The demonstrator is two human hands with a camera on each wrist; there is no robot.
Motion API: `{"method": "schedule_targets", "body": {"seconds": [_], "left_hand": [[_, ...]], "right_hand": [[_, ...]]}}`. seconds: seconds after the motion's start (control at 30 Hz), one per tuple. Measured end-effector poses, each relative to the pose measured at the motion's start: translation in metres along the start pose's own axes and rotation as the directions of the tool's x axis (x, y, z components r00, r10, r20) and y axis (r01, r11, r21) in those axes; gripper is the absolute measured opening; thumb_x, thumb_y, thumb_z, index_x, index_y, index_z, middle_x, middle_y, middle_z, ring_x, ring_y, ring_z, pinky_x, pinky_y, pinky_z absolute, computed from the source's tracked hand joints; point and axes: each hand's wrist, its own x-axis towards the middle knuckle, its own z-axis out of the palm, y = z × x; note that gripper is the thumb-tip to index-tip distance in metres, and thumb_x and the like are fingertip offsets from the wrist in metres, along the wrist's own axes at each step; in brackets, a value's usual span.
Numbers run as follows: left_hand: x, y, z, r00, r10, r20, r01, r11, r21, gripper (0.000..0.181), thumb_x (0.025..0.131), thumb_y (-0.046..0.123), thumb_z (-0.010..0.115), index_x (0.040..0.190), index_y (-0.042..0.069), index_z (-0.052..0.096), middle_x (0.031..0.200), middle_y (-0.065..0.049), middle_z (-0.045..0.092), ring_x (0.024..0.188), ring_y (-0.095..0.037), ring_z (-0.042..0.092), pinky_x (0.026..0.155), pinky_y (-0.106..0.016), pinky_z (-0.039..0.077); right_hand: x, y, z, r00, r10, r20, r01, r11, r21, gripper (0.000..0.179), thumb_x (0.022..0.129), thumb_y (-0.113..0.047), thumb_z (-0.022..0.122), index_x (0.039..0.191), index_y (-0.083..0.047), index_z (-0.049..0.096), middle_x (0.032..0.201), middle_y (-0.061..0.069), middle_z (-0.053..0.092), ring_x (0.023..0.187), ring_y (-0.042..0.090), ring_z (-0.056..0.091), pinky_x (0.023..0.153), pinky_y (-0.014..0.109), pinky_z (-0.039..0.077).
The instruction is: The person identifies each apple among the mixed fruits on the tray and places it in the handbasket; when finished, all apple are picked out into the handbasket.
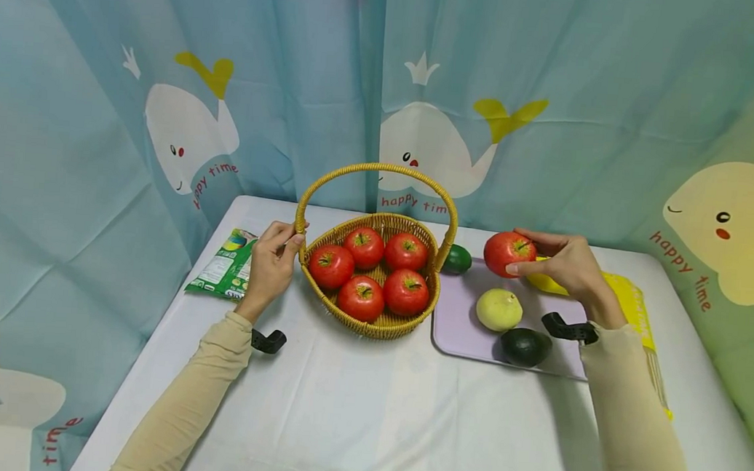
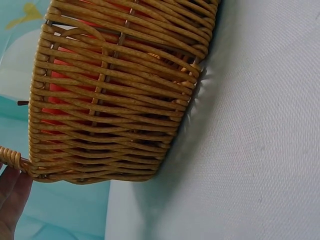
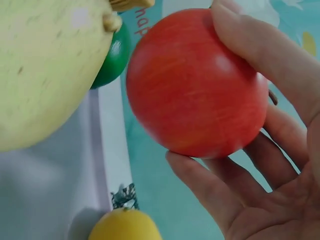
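My left hand point(image 1: 273, 261) grips the foot of the handle of a yellow-brown wicker basket point(image 1: 380, 330), at its left rim. The left wrist view shows the basket's woven side point(image 2: 115, 120), with fingertips point(image 2: 15, 192) at the handle's base. Several red apples point(image 1: 361, 298) lie inside. My right hand point(image 1: 568, 267) holds another red apple point(image 1: 507, 254) above the back of a pale purple tray point(image 1: 458, 336); in the right wrist view the thumb and fingers curve round this apple point(image 3: 197, 85).
On the tray lie a pale yellow-green fruit point(image 1: 499, 310), a dark avocado point(image 1: 524, 347) and a yellow fruit point(image 1: 547, 283). A green fruit point(image 1: 457, 259) sits at its back left corner. A green packet point(image 1: 220, 268) lies left, a yellow packet point(image 1: 631, 304) right. Curtains point(image 1: 336, 65) stand behind.
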Motion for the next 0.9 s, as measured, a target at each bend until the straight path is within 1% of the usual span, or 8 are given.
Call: {"method": "schedule_targets", "body": {"seconds": [0.17,0.23,0.33,0.4,0.43,0.67,0.77,0.9], "left_hand": [[0.0,-0.001,0.0,1.0,0.0,-0.004,0.0,1.0,-0.005,0.023,0.103,-0.005,0.063,0.121,-0.016,0.072,0.103,-0.033,0.063,0.09,-0.008,0.057,0.08,-0.006,0.048],[0.0,-0.002,0.0,1.0,-0.001,-0.005,0.001,1.0,-0.007,0.023,0.103,-0.005,0.063,0.121,-0.016,0.072,0.103,-0.034,0.063,0.09,-0.008,0.057,0.081,-0.006,0.049],[0.0,-0.002,0.001,1.0,-0.001,-0.007,0.001,1.0,-0.006,0.023,0.103,-0.005,0.063,0.121,-0.016,0.073,0.103,-0.034,0.063,0.09,-0.008,0.058,0.081,-0.006,0.049],[0.0,-0.002,0.001,1.0,0.0,-0.009,0.0,1.0,-0.001,0.023,0.103,-0.005,0.063,0.121,-0.015,0.073,0.103,-0.033,0.063,0.09,-0.008,0.058,0.081,-0.006,0.049],[0.0,-0.002,0.001,1.0,0.001,-0.009,-0.001,1.0,0.001,0.023,0.103,-0.005,0.063,0.121,-0.015,0.073,0.103,-0.033,0.063,0.09,-0.007,0.058,0.081,-0.006,0.049],[0.0,-0.003,0.001,1.0,0.023,-0.014,-0.023,1.0,0.002,0.022,0.102,-0.007,0.063,0.12,-0.015,0.073,0.102,-0.033,0.064,0.089,-0.006,0.057,0.079,-0.006,0.047],[0.0,-0.004,0.001,0.999,0.03,-0.016,-0.03,1.0,-0.001,0.022,0.101,-0.008,0.063,0.12,-0.016,0.073,0.102,-0.033,0.064,0.089,-0.004,0.057,0.079,-0.005,0.047],[0.0,-0.004,0.001,0.999,0.035,-0.017,-0.035,0.999,-0.002,0.022,0.101,-0.008,0.063,0.119,-0.016,0.073,0.102,-0.033,0.064,0.089,-0.003,0.057,0.079,-0.005,0.048]], "right_hand": [[-0.006,-0.01,-0.001,1.0,-0.002,-0.02,0.003,1.0,0.026,0.081,0.079,-0.043,0.096,0.151,-0.025,0.062,0.151,0.01,0.063,0.126,0.017,0.054,0.088,0.015,0.053],[-0.008,-0.013,-0.002,1.0,-0.003,-0.018,0.003,0.999,0.032,0.08,0.079,-0.042,0.096,0.15,-0.026,0.063,0.145,0.001,0.068,0.126,0.017,0.054,0.088,0.016,0.053],[-0.011,-0.019,-0.001,1.0,-0.011,-0.004,0.011,0.999,0.044,0.078,0.079,-0.04,0.096,0.149,-0.027,0.064,0.131,-0.015,0.072,0.125,0.017,0.054,0.088,0.018,0.054],[-0.015,-0.024,0.0,1.0,-0.024,0.005,0.023,0.998,0.051,0.077,0.078,-0.038,0.097,0.148,-0.028,0.065,0.123,-0.022,0.073,0.124,0.017,0.056,0.088,0.019,0.055],[-0.017,-0.028,0.002,0.999,-0.036,0.007,0.035,0.998,0.057,0.077,0.078,-0.036,0.098,0.147,-0.027,0.066,0.121,-0.023,0.073,0.122,0.016,0.058,0.088,0.019,0.056],[-0.029,-0.052,0.015,0.99,-0.138,-0.015,0.139,0.984,0.109,0.073,0.074,-0.025,0.101,0.141,-0.022,0.071,0.118,-0.019,0.078,0.112,0.014,0.069,0.087,0.021,0.06],[-0.033,-0.059,0.021,0.982,-0.19,-0.01,0.189,0.971,0.149,0.073,0.072,-0.017,0.101,0.139,-0.016,0.072,0.116,-0.015,0.079,0.106,0.014,0.074,0.087,0.022,0.061],[-0.037,-0.066,0.027,0.973,-0.232,0.006,0.225,0.952,0.206,0.075,0.07,-0.007,0.1,0.139,-0.01,0.072,0.113,-0.009,0.081,0.1,0.014,0.078,0.085,0.025,0.063]]}}
